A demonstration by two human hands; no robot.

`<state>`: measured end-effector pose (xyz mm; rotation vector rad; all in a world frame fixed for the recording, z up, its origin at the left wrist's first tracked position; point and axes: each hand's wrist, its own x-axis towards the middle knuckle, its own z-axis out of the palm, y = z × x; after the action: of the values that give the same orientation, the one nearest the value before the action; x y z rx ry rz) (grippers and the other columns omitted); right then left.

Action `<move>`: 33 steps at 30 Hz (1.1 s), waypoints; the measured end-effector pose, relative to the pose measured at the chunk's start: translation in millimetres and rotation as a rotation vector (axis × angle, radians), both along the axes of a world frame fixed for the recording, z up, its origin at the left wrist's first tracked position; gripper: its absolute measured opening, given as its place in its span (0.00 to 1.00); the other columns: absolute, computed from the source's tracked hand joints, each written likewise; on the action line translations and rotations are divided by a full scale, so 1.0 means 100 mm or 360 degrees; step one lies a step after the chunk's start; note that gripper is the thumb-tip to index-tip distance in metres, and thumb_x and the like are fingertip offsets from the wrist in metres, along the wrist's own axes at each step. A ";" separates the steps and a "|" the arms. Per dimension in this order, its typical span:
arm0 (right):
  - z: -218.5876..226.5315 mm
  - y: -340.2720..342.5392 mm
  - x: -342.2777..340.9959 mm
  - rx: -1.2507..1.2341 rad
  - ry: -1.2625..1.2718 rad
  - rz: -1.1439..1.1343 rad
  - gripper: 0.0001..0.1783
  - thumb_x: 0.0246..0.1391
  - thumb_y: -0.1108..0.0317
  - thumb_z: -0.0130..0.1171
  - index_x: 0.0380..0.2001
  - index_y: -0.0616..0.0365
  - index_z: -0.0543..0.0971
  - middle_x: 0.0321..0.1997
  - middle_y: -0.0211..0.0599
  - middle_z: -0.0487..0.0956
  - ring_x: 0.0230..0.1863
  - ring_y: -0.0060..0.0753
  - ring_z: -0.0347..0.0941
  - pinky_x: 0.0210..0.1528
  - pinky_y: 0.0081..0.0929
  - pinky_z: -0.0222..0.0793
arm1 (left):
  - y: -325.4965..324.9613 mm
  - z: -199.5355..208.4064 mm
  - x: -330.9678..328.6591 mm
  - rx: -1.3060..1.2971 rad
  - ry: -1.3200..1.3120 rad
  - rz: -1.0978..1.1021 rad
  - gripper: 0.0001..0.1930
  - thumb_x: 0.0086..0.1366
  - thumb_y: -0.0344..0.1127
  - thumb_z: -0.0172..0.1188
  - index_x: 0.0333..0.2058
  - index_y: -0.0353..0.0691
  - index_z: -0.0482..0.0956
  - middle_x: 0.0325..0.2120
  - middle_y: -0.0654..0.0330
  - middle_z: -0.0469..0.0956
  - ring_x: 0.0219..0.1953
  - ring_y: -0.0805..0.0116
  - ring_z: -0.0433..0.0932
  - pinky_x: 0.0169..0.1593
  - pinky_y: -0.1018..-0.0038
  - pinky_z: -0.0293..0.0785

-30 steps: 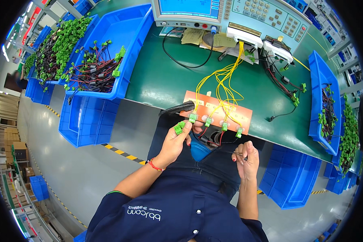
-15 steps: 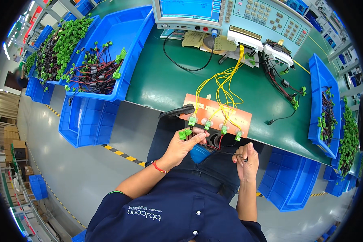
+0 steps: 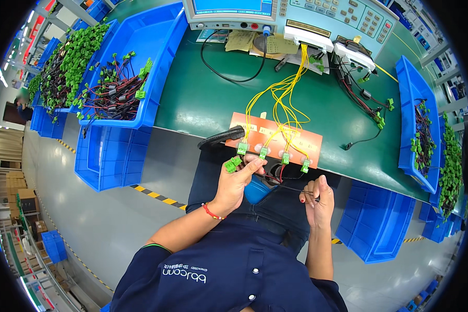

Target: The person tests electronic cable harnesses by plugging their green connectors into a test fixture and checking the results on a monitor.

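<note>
Mid-frame, a plug (image 3: 232,165) is pinched in the left hand (image 3: 237,179); wire (image 3: 295,190), pinched in the right hand (image 3: 319,201), is best kept slack.

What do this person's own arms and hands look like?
Short navy fabric sleeves, the left edged in green. A thin red beaded bracelet circles the left wrist. The left hand and right hand are gloveless; one right nail is dark red.

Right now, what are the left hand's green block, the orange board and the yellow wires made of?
Small blocky green connector in the left hand: probably hard, dullish plastic; squared edges, solid colour.
Flat rectangular orange board: perhaps plastic or laminate; its smooth, even face leaves it open.
Thin yellow wires: likely smooth plastic coating, evenly coloured; cores hidden.
</note>
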<state>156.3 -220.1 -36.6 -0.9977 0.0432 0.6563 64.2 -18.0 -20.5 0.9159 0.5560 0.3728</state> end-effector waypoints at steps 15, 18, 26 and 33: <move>0.05 -0.02 0.03 0.0002 -0.0011 -0.0023 0.27 0.67 0.53 0.48 0.14 0.51 0.64 0.12 0.23 0.57 0.14 0.17 0.50 0.23 0.24 0.60 | -0.08 0.01 -0.39 0.0660 0.0154 0.0305 0.16 0.74 0.36 0.46 0.51 0.32 0.76 0.40 0.67 0.65 0.22 0.89 0.56 0.23 0.86 0.51; 0.05 -0.01 0.05 0.0011 -0.0012 -0.0023 0.27 0.67 0.53 0.48 0.14 0.51 0.64 0.12 0.23 0.57 0.14 0.17 0.50 0.23 0.24 0.60 | -0.10 0.11 -0.45 0.0758 0.0111 0.0128 0.17 0.75 0.38 0.45 0.52 0.32 0.75 0.33 0.68 0.69 0.24 0.87 0.60 0.27 0.86 0.56; 0.06 -0.01 0.04 0.0033 -0.0049 -0.0017 0.27 0.68 0.54 0.47 0.14 0.51 0.64 0.12 0.24 0.57 0.13 0.17 0.50 0.23 0.24 0.61 | -0.30 0.19 -0.11 0.0437 0.0073 -0.0650 0.21 0.75 0.41 0.45 0.60 0.35 0.68 0.24 0.69 0.69 0.25 0.84 0.63 0.30 0.85 0.61; 0.02 -0.07 0.03 0.0009 -0.0014 -0.0064 0.27 0.68 0.53 0.47 0.13 0.51 0.64 0.12 0.24 0.57 0.13 0.17 0.50 0.23 0.24 0.61 | -0.35 0.14 0.15 0.0232 0.0033 -0.0548 0.17 0.75 0.43 0.46 0.46 0.36 0.76 0.19 0.71 0.65 0.22 0.85 0.60 0.27 0.84 0.57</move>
<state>159.1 -227.2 -34.3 -0.9915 0.0534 0.6152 78.9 -53.3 -6.1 1.1353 0.3836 0.0927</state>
